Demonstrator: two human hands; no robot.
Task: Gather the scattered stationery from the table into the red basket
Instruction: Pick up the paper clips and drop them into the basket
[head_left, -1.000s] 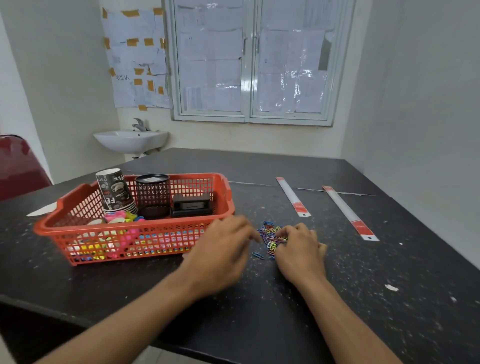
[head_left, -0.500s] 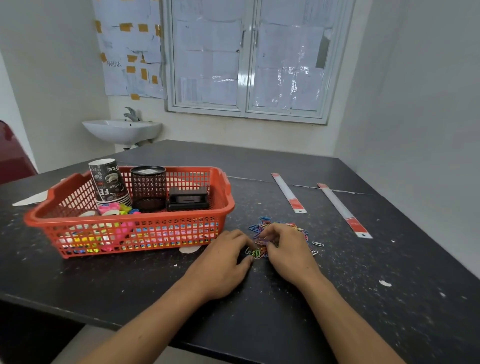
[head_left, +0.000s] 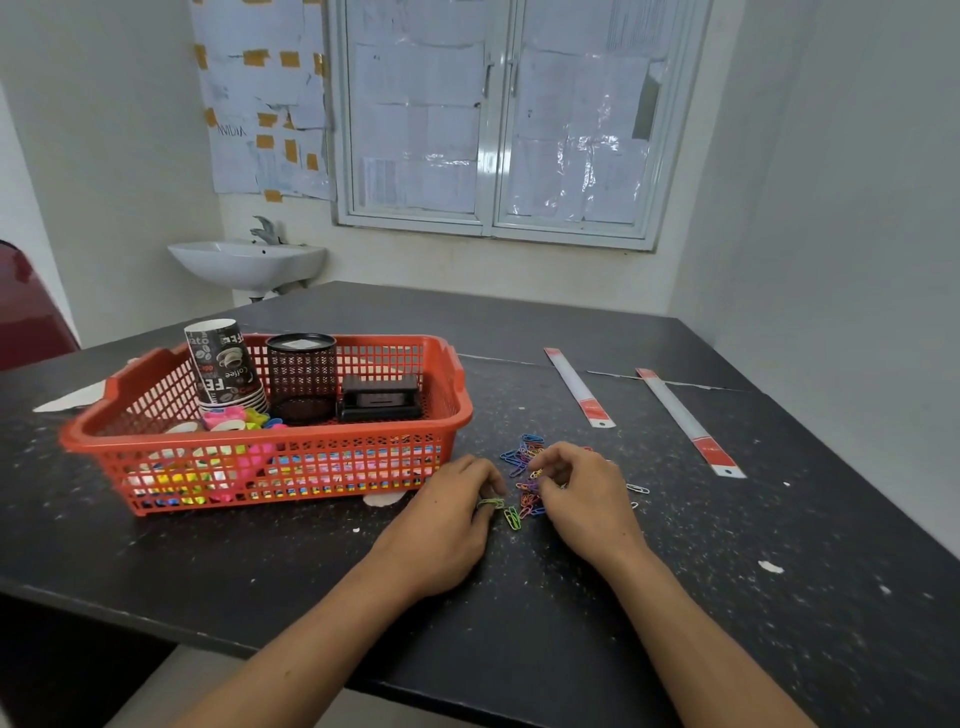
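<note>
A heap of coloured paper clips (head_left: 524, 460) lies on the black table (head_left: 519, 597), just right of the red basket (head_left: 447, 415). My left hand (head_left: 447, 519) rests on the table at the heap's left edge, its curled fingertips pinching a green clip. My right hand (head_left: 582, 493) sits on the heap's right side, its curled fingers pinching clips. The basket holds paper cups (head_left: 221, 364), a black mesh pen holder (head_left: 301, 376), a black stapler (head_left: 382, 397) and several colourful small items. Two rulers in sleeves (head_left: 576, 387) (head_left: 685, 421) lie on the table further right.
A white wall (head_left: 831, 260) runs along the table's right side. A sink (head_left: 247, 262) hangs behind the table's far left corner, and a dark red chair back (head_left: 26, 312) stands at the left. White paper scraps (head_left: 72, 397) lie left of the basket and under its front.
Both hands have drawn the clips together and a little nearer to me. The left hand now pinches a green clip.
</note>
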